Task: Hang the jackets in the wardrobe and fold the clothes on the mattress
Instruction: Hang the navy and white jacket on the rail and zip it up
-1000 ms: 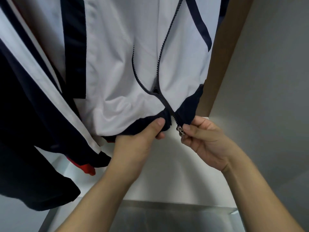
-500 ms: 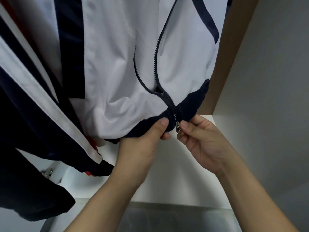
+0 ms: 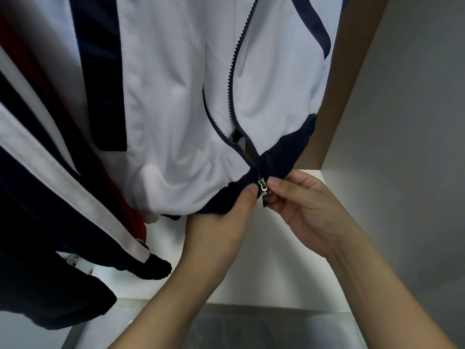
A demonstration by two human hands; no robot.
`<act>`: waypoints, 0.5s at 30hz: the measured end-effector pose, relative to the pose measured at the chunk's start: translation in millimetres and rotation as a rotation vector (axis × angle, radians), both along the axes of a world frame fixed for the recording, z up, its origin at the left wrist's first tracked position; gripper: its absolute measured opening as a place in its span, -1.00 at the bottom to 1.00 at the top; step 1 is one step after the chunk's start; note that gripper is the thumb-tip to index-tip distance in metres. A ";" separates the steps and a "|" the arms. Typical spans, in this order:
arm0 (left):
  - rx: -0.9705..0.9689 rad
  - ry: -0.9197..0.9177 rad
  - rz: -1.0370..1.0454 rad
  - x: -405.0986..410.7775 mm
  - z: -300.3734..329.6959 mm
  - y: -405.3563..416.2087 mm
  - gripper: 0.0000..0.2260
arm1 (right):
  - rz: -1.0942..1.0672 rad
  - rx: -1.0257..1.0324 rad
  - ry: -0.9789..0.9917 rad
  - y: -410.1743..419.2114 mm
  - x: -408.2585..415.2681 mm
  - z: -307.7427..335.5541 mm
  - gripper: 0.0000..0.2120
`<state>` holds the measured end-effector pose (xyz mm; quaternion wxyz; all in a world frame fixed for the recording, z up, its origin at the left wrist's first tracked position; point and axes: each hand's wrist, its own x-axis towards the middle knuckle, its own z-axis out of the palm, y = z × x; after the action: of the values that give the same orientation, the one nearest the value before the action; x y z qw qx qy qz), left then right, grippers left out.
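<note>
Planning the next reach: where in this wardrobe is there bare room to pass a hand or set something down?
Free: the white shelf floor below the white jacket's hem, between the left forearm and the right side wall. Crowded: left of the white jacket, where a dark jacket hangs against it, and at the zipper slider, which the left hand and right hand close around.

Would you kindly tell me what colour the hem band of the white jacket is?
Dark navy blue, like the zip's teeth; the hem band shows best in the head view.

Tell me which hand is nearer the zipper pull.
Right. The right hand pinches the hem beside the zipper pull, fingertips at it; the left hand grips the hem just left.
</note>
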<state>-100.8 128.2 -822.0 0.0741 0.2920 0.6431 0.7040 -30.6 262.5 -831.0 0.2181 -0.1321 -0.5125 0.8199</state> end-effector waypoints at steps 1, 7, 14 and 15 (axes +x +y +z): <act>-0.012 0.000 0.008 -1.8 -1.4 0.0 -0.65 | 0.011 0.021 -0.037 2.4 2.0 1.2 -0.81; -0.108 -0.003 0.023 0.8 -5.0 4.1 -0.50 | 0.009 0.035 -0.085 -0.5 0.8 0.7 -0.80; -0.208 -0.064 0.045 -0.8 -12.8 7.6 -0.59 | -0.079 0.005 -0.112 -12.4 -3.8 -7.1 -0.91; -0.227 -0.105 0.021 -1.9 -10.7 7.4 -0.72 | -0.100 0.003 -0.120 -9.9 -2.9 -5.8 -0.89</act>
<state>-102.7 135.7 -832.7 0.1327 0.2376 0.7170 0.6418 -33.6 252.6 -836.8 0.2281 -0.2062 -0.5186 0.7978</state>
